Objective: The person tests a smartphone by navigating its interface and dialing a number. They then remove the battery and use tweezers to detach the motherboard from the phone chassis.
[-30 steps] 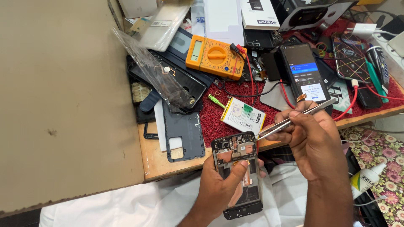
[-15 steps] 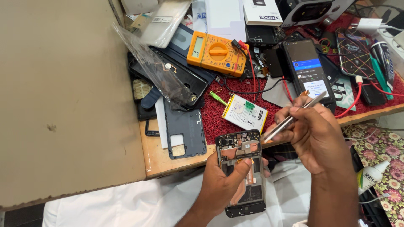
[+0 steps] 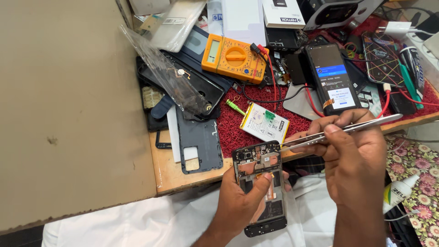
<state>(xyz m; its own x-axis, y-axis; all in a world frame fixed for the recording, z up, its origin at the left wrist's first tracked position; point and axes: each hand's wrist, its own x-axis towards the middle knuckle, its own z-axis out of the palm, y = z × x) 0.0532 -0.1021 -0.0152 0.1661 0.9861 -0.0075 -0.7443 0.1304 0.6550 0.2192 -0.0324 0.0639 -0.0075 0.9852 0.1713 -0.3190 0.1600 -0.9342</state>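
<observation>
Holding an opened phone (image 3: pixel 261 187) just off the desk (image 3: pixel 183 176) front edge, left hand (image 3: pixel 242 201) wraps it, thumb pressed on the board. Right hand (image 3: pixel 354 158) pinches 1 pair of tweezers (image 3: pixel 340 130), tips at the phone's top right corner. Left of the desk: bare board, room to move. Desk itself crowded: 1 grey back cover (image 3: pixel 199 146) at front edge, 1 battery (image 3: pixel 264 122), 1 orange multimeter (image 3: pixel 234 58), 1 lit phone (image 3: pixel 333 77) farther right.

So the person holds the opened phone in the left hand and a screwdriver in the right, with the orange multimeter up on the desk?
Not quite: the head view shows the right hand holding metal tweezers, not a screwdriver. The left hand does hold the opened phone, and the orange multimeter lies on the desk.
</observation>
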